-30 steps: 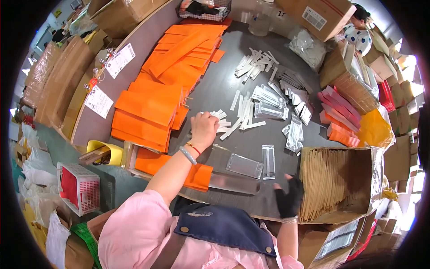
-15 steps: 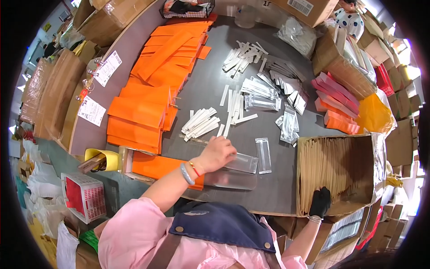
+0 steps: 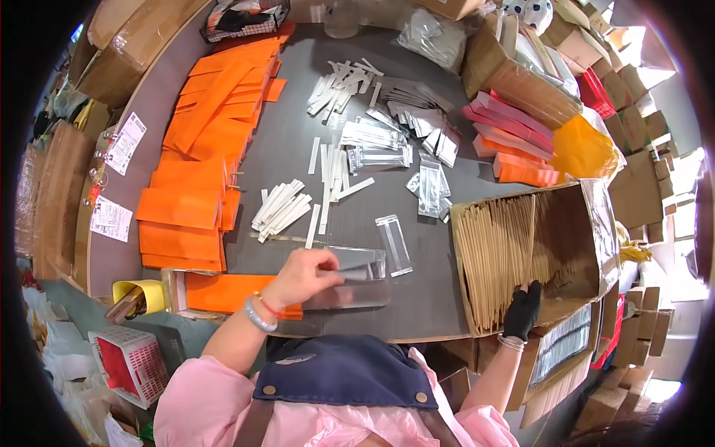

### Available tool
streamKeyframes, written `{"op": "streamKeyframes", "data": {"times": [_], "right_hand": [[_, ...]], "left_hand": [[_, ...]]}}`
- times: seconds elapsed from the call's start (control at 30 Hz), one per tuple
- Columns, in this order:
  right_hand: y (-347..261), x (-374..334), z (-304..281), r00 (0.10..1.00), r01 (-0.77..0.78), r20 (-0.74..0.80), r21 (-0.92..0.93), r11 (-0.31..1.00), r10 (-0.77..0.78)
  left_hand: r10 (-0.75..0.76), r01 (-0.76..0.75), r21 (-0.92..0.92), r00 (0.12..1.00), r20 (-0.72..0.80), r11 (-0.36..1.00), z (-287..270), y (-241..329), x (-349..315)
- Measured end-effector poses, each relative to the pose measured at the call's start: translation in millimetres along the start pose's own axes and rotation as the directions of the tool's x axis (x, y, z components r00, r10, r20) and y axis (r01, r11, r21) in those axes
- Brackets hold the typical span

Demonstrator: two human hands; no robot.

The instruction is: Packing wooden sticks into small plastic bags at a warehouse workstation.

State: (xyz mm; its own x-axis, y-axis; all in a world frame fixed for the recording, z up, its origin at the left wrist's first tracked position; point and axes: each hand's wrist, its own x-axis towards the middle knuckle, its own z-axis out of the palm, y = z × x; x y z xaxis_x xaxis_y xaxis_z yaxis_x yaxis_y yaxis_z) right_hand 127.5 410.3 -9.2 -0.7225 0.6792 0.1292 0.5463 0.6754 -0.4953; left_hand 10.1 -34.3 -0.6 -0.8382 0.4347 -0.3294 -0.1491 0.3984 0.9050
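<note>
My left hand (image 3: 304, 279) is bare, its fingers curled together over the left part of a clear plastic sleeve (image 3: 365, 266) at the table's near edge. Whether the fingertips pinch the plastic is hidden. An orange sheet (image 3: 223, 290) lies under and left of that wrist. My right hand (image 3: 523, 311), in a black glove with bare fingertips, reaches into a cardboard box (image 3: 596, 246) packed with thin brown flat pieces (image 3: 484, 261) standing on edge. Its fingertips close on the end of one brown piece (image 3: 532, 231), which stands apart from the row.
Stacked orange sheets (image 3: 182, 201) line the left side. White strips (image 3: 281, 208) and silvery clear packets (image 3: 376, 141) lie mid-table, with one packet (image 3: 393, 244) alone. Pink and orange bundles (image 3: 514, 141) sit at the right. A yellow holder (image 3: 141, 296) hangs at the left edge.
The view has shifted, so the table appears further left. My left fingers have drawn back leftward along the plastic sleeve. One brown piece now stands apart by my right fingertips.
</note>
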Motion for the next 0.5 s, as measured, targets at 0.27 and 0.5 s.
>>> {"op": "streamKeyframes", "data": {"times": [0.27,0.5], "right_hand": [[-116,-64,28,0.787,0.407,0.339,0.342,0.847,-0.516],[-134,-92,76,0.393,0.766,0.581,0.223,0.603,-0.713]], "left_hand": [[0.392,-0.224,0.639,0.911,-0.131,0.736,25,-41,-46],[0.380,-0.178,0.676,0.911,-0.162,0.715,-1,-55,-76]]}}
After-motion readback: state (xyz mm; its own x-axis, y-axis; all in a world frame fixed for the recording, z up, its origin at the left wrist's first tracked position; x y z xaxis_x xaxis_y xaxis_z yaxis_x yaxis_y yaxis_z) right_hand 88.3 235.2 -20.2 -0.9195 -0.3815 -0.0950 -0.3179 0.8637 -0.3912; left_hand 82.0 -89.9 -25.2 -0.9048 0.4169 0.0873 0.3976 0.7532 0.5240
